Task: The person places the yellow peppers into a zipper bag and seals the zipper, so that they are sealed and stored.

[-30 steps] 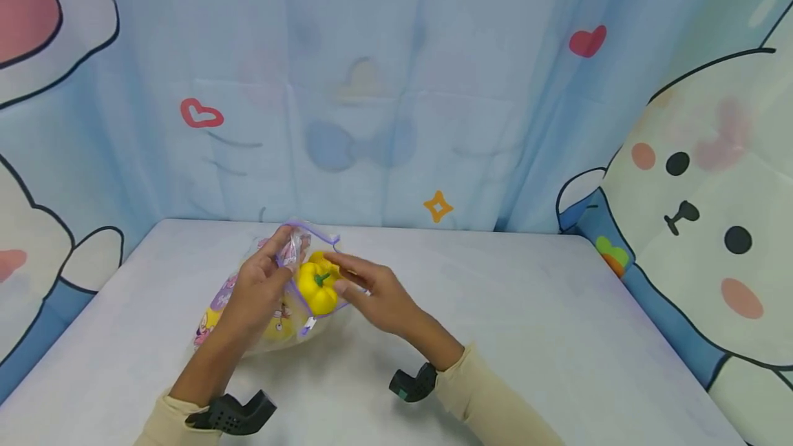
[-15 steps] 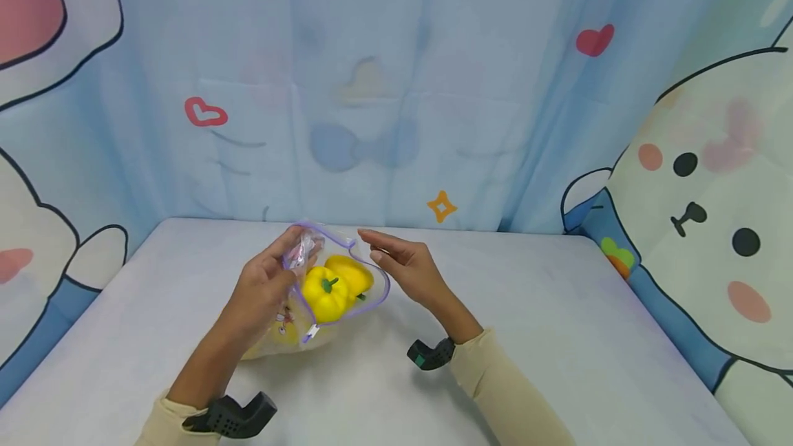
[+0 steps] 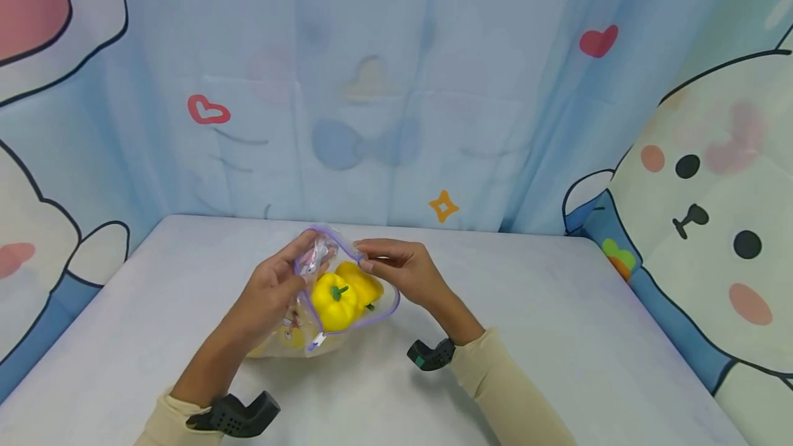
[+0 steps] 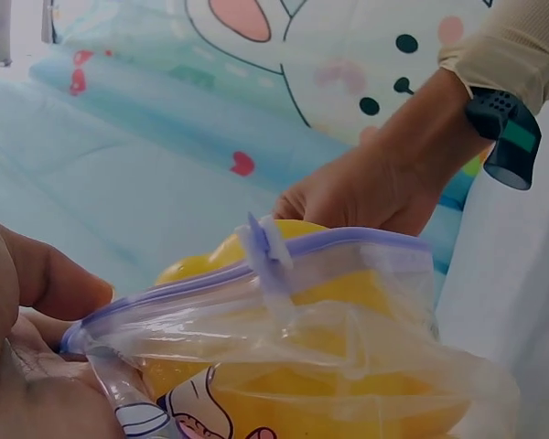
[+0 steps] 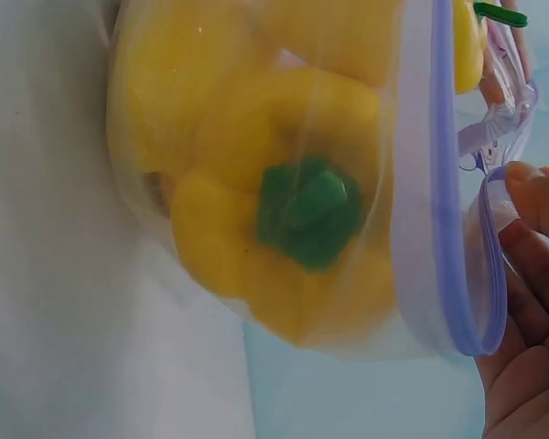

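A clear plastic zip bag [image 3: 297, 346] with a purple zip edge and cartoon prints stands on the table, its mouth spread wide. Inside are several yellow bell peppers [image 3: 335, 303] with green stems; one big green stem [image 5: 309, 212] shows through the plastic in the right wrist view. My left hand [image 3: 272, 294] grips the bag's left rim between thumb and fingers. On the far right side of the mouth, my right hand [image 3: 405, 270] pinches the purple edge. The white zip slider [image 4: 267, 242] sits at the near corner.
A white table [image 3: 526, 336] lies beneath the bag. Behind it hangs a light blue curtain [image 3: 365, 40] with cartoon prints. A black wrist camera [image 3: 234, 416] is strapped to the left wrist, another wrist camera [image 3: 430, 354] to the right.
My right hand drew away from the peppers to the right, then came back and took hold of the bag's edge. The mouth has widened, showing more of the peppers.
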{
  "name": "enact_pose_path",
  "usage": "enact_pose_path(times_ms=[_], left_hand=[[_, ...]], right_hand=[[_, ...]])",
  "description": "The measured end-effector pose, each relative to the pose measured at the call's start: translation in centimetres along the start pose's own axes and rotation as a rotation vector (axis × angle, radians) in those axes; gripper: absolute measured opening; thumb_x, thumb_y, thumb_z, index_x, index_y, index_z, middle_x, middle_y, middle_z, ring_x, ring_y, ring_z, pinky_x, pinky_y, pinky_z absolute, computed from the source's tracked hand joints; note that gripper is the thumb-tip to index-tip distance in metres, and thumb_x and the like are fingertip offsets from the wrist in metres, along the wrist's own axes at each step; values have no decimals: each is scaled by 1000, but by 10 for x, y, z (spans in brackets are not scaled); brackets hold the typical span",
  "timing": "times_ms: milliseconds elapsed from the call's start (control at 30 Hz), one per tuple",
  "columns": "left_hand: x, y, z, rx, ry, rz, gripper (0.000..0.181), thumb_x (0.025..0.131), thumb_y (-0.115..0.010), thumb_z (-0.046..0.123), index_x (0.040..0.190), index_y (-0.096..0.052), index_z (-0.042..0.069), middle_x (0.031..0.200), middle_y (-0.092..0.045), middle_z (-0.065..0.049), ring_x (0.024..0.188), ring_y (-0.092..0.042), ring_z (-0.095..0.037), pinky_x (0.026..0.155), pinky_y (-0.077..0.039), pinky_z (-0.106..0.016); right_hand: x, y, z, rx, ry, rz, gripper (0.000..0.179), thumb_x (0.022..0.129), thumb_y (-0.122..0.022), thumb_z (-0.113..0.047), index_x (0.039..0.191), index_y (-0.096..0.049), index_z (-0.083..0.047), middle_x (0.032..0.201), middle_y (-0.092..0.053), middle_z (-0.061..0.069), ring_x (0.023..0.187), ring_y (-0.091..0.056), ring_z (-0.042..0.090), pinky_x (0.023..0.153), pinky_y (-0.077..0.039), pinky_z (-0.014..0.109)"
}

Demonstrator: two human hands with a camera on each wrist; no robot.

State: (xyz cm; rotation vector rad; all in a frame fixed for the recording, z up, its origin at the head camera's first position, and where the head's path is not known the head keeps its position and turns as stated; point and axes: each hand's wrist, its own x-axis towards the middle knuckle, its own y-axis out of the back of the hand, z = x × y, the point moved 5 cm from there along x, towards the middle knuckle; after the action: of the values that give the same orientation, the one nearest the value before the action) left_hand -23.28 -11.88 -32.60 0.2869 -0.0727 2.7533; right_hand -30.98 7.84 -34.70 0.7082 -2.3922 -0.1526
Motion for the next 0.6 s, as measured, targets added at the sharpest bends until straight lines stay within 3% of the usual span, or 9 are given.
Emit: enact_pose_path(times_ms=[167, 367, 467, 500, 600], left_hand=[[-1, 0, -2, 26, 2, -36, 66, 96, -39, 3, 156, -12, 5, 158, -22, -15, 123, -48, -33, 90, -50, -28], [-3, -2, -1, 121, -34, -66, 64, 96, -43, 2, 155, -17, 3, 159, -20, -14, 130, -42, -33, 87, -50, -22], [-4, -3, 3, 226, -115, -52, 61, 95, -50, 3, 152, -29, 2, 159, -21, -12, 139, -32, -31, 99, -42, -21], [-5, -4, 4, 261, -151, -47, 59, 95, -53, 4, 150, -32, 2, 159, -21, -11, 141, -28, -30, 106, -33, -23], [-6, -5, 7, 360, -240, -17, 59, 95, -57, 10, 150, -35, 7, 159, -21, -3, 144, -24, -25, 110, -25, -27]], right_hand=[[2, -2, -2, -65, -1, -1, 20, 84, -63, 15, 103, -70, 12, 108, -68, 23, 102, -66, 21, 82, -55, 36], [2, 7, -5, -87, -10, 77, 14, 85, -63, 14, 96, -72, 11, 94, -71, 22, 84, -70, 19, 76, -57, 35], [0, 14, -3, -35, -26, 111, 12, 88, -63, 10, 96, -71, 10, 92, -72, 20, 83, -71, 19, 76, -57, 38], [0, 16, -2, -17, -27, 120, 12, 88, -62, 8, 96, -71, 11, 92, -72, 19, 83, -71, 20, 77, -57, 38], [-2, 23, -1, 12, -12, 147, 13, 90, -62, 4, 97, -70, 12, 92, -72, 18, 84, -71, 22, 77, -57, 41]])
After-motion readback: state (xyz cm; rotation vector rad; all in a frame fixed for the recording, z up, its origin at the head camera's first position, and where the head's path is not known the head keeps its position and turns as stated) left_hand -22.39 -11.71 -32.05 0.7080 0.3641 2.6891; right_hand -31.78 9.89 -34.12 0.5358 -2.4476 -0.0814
